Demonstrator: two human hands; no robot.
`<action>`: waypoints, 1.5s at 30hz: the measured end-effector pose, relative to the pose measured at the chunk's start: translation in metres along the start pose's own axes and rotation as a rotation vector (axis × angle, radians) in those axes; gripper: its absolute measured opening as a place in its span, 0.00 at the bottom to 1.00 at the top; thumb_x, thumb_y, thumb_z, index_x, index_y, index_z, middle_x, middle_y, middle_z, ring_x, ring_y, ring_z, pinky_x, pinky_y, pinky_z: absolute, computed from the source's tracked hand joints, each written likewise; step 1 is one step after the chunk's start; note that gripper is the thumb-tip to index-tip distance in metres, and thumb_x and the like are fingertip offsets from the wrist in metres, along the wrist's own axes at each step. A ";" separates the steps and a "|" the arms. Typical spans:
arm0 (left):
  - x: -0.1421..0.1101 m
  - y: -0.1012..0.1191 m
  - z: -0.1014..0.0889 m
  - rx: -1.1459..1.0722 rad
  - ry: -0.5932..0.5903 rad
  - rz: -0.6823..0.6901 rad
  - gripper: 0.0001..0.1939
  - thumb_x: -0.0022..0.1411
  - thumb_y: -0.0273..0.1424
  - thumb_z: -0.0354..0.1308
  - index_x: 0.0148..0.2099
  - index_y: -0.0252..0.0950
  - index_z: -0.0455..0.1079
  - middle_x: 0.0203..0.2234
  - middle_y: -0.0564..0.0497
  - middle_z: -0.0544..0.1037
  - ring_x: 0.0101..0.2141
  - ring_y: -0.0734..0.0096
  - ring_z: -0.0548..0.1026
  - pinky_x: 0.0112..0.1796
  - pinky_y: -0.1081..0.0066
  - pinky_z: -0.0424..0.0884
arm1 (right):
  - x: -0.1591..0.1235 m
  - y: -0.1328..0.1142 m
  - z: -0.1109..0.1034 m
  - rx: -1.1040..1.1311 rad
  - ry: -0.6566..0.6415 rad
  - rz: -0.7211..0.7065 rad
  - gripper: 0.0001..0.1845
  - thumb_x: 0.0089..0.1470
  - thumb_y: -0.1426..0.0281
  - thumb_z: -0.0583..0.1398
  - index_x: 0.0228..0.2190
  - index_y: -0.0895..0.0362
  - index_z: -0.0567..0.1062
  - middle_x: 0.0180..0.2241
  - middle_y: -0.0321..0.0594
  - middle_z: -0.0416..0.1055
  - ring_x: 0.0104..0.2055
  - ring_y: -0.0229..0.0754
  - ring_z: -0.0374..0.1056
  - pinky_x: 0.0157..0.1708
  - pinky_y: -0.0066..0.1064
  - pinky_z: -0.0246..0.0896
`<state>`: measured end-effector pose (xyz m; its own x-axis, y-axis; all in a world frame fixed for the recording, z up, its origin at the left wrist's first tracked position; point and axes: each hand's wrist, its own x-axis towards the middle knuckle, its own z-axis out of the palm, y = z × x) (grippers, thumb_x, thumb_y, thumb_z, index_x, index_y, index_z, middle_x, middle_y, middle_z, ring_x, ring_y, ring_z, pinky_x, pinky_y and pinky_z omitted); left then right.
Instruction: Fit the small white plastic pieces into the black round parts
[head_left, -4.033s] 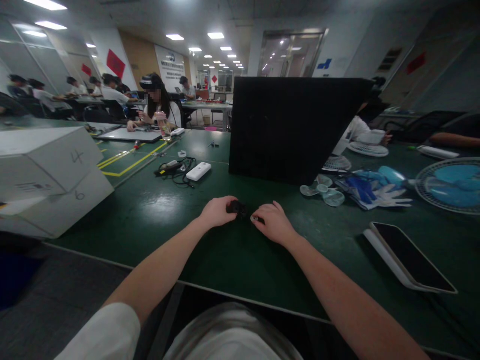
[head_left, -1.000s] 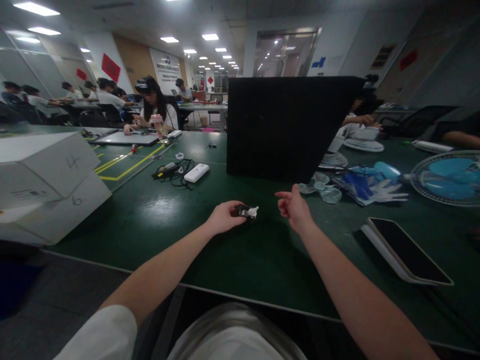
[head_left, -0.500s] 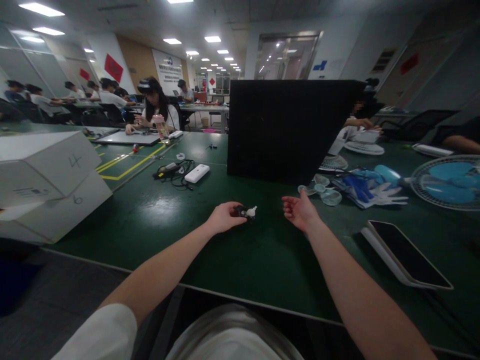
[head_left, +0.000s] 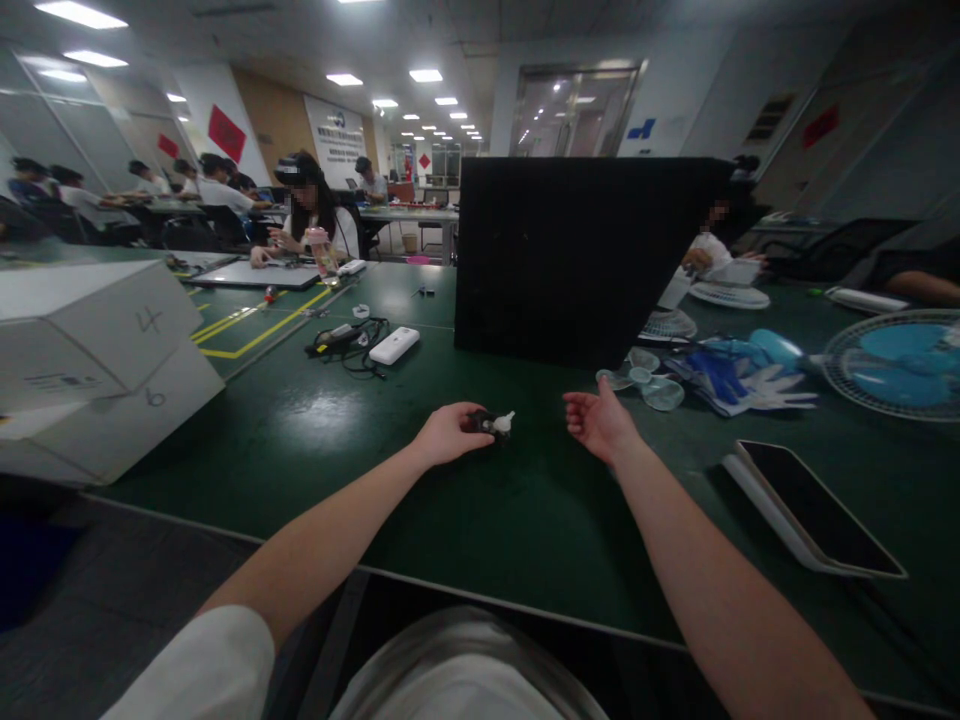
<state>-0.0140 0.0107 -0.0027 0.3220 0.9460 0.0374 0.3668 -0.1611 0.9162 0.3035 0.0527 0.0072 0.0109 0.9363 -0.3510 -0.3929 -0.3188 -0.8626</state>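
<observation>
My left hand (head_left: 448, 436) is closed on a small dark mechanical part (head_left: 485, 422) just above or on the green table; I cannot tell which. A white piece (head_left: 505, 423) sticks out of the part's right end. Thumb and fingers hide much of the dark body. Across a short gap to the right, my right hand (head_left: 598, 424) hovers with loosely bent fingers and the thumb raised, holding nothing. Just beyond that thumb lies a clear bladed fan propeller (head_left: 641, 375).
A big black box (head_left: 562, 260) stands ahead. White boxes (head_left: 97, 350) are stacked left. A white power bank (head_left: 394, 346) lies near cables (head_left: 341, 340). To the right are gloves (head_left: 739, 380), a blue-bladed fan (head_left: 900, 365) and a tablet-like device (head_left: 817, 505). People sit at tables beyond.
</observation>
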 end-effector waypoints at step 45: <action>-0.071 -0.067 -0.170 0.291 0.455 -0.242 0.35 0.54 0.49 0.67 0.61 0.39 0.70 0.39 0.48 0.84 0.36 0.63 0.81 0.39 0.67 0.74 | -0.007 -0.002 0.005 -0.028 0.025 -0.006 0.35 0.63 0.41 0.46 0.33 0.56 0.75 0.23 0.41 0.67 0.21 0.39 0.62 0.16 0.29 0.56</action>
<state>-0.2104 0.0024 0.0009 -0.1835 0.9807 0.0669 0.6283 0.0647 0.7752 0.2998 0.0471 0.0128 0.0365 0.9342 -0.3548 -0.3668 -0.3178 -0.8743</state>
